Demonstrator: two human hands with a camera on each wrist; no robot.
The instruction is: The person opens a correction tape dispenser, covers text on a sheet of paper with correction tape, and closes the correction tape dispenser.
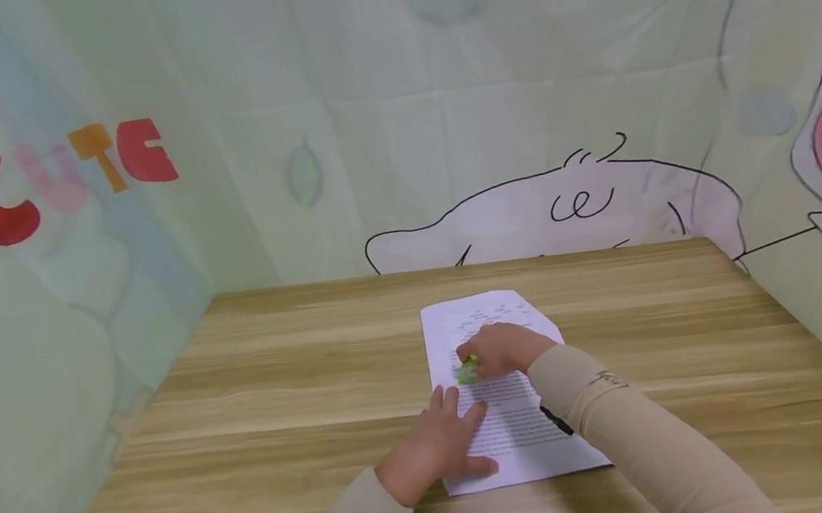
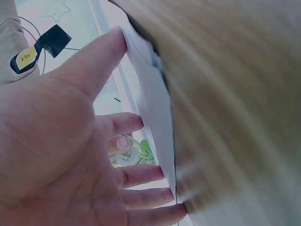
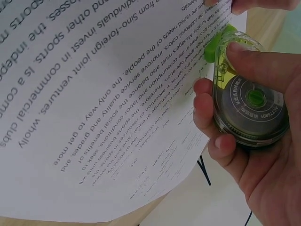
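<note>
A sheet of printed paper (image 1: pixel 529 445) lies on the wooden table, covered in lines of text. My right hand (image 1: pixel 503 349) grips a clear and green correction tape (image 3: pixel 251 115) over the upper-left part of the text. In the right wrist view, the thumb presses on its case, the other fingers curl round it, and its green tip (image 3: pixel 212 51) is at the paper. My left hand (image 1: pixel 441 441) rests with spread fingers on the sheet's lower left edge, just below the correction tape. The spot under the tip is partly hidden.
The wooden table (image 1: pixel 302 368) extends to both sides of the sheet. A printed cloth backdrop (image 1: pixel 260 180) with cartoon drawings and coloured letters rises behind and beside it. A dark band (image 1: pixel 557 420) is on the right wrist.
</note>
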